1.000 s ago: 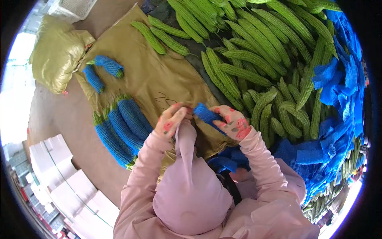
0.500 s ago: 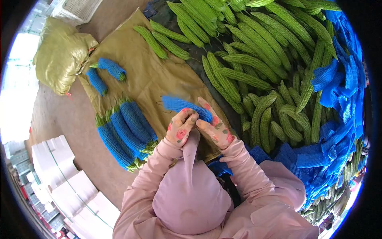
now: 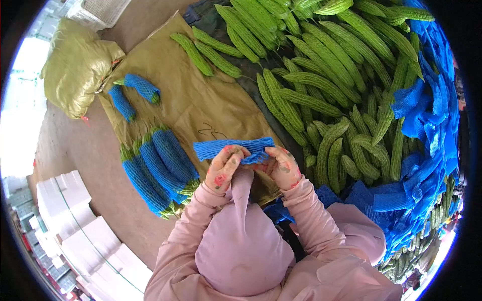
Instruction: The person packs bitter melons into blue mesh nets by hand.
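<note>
A blue foam net sleeve [image 3: 208,149] is stretched sideways between my two hands above the olive cloth [image 3: 191,95]. My left hand [image 3: 224,168], in a flower-patterned covering, has its fingers closed on the middle of the sleeve. With a pinch, my right hand [image 3: 283,168] holds the sleeve's right end. The sleeve looks flat, with no gourd visible in it. Several bitter gourds in blue sleeves [image 3: 160,160] lie side by side left of my hands, and two shorter sleeved ones [image 3: 142,87] lie farther up.
Bare green bitter gourds [image 3: 321,90] are heaped at the upper right. Loose blue sleeves [image 3: 391,195] lie along the right side. Three bare gourds [image 3: 217,58] rest on the cloth's top edge. A tied sack [image 3: 75,65], a white crate [image 3: 100,11] and white boxes [image 3: 90,236] stand at left.
The blue sleeve has turned from slanting to nearly level and moved down a little. My right hand's fingers, spread before, now pinch its right end, and my hands are farther apart.
</note>
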A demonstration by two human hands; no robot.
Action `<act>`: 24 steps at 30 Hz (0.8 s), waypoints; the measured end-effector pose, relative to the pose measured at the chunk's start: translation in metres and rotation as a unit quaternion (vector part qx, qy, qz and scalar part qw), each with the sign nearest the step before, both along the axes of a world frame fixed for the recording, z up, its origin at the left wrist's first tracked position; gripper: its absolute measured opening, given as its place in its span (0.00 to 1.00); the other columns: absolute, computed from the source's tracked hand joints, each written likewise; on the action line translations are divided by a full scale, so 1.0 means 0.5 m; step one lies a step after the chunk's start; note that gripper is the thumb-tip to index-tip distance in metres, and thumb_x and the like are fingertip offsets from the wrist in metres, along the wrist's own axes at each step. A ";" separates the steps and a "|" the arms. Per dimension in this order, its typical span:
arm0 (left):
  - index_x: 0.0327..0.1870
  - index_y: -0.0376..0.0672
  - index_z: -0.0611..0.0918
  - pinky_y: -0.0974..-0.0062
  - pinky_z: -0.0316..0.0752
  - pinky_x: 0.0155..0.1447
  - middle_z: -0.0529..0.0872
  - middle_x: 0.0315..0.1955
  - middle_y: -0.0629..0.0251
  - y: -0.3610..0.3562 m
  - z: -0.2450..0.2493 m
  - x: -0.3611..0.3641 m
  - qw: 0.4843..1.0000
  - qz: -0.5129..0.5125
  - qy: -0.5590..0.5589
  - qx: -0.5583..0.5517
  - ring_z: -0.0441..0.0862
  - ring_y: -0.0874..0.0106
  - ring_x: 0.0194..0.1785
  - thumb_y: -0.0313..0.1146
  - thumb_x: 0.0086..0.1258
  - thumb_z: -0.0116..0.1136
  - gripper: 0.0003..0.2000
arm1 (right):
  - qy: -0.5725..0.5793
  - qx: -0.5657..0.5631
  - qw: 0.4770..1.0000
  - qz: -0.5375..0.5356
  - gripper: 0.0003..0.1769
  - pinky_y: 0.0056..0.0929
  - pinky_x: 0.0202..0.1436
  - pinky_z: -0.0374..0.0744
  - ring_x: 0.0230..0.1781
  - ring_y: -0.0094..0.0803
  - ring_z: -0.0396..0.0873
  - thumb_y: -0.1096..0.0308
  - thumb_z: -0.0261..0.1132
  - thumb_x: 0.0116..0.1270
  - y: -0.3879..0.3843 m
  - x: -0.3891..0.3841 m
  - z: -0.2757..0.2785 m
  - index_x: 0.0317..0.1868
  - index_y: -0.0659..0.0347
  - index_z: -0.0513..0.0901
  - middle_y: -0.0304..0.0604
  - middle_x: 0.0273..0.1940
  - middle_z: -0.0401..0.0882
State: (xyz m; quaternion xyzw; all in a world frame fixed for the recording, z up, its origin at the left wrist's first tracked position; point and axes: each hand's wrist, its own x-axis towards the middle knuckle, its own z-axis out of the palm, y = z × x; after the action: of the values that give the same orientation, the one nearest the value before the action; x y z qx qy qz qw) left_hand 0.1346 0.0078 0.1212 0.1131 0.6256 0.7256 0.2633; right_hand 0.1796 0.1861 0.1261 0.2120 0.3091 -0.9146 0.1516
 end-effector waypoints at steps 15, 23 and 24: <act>0.46 0.38 0.75 0.77 0.73 0.47 0.80 0.37 0.67 0.008 -0.005 0.001 0.996 0.057 -0.007 -0.073 0.77 0.75 0.41 0.24 0.65 0.58 0.10 | 0.076 0.200 0.975 0.063 0.22 0.25 0.61 0.71 0.56 0.27 0.74 0.65 0.53 0.73 -0.051 -0.005 0.001 0.62 0.70 0.72 0.44 0.55 0.77; 0.44 0.40 0.74 0.79 0.70 0.46 0.76 0.37 0.70 -0.030 -0.002 -0.008 0.984 0.133 -0.084 0.087 0.74 0.78 0.41 0.25 0.63 0.61 0.11 | -0.021 0.203 0.976 0.070 0.20 0.26 0.58 0.73 0.52 0.28 0.76 0.67 0.59 0.66 0.008 -0.005 -0.008 0.56 0.67 0.77 0.43 0.52 0.79; 0.44 0.40 0.74 0.80 0.69 0.46 0.76 0.38 0.70 -0.031 -0.011 -0.005 0.995 0.093 -0.033 0.033 0.74 0.78 0.41 0.25 0.64 0.61 0.11 | 0.018 0.172 0.980 0.098 0.23 0.27 0.60 0.72 0.54 0.28 0.75 0.67 0.62 0.64 -0.007 -0.003 0.005 0.59 0.66 0.74 0.42 0.54 0.77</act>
State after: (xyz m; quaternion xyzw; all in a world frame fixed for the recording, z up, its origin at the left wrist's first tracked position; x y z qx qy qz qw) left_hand 0.1319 -0.0075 0.1158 0.0391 0.6001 0.7705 0.2114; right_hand 0.1779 0.1825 0.1287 0.1871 0.4834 -0.8323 0.1965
